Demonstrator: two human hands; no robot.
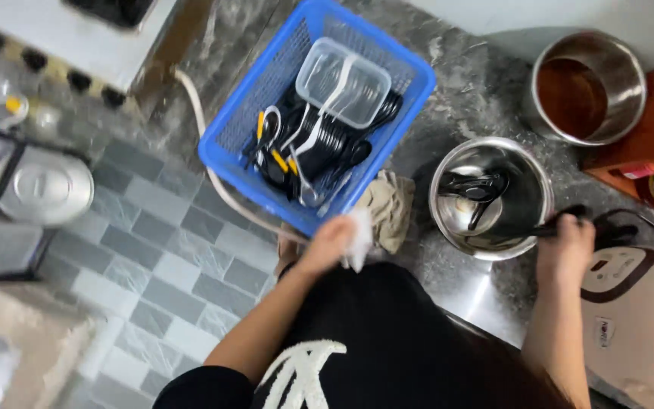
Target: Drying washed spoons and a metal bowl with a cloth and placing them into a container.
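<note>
My left hand [331,242] grips a white cloth [359,236] just below the near corner of a blue plastic basket [410,91]. The basket holds several black spoons [327,148] and a clear lidded container [342,82]. My right hand [565,246] is shut on a black utensil handle [562,225] at the right rim of a steel pot [527,227]. Inside the pot lie a few black spoons [478,188]. The utensil's far end is hidden by the pot wall.
A second steel pot [622,53] with brown liquid stands at the back right. A crumpled beige rag [387,204] lies between basket and pot. A rice cooker [637,318] sits at the right. A metal lidded pot [43,188] rests on a rack left, above the tiled floor.
</note>
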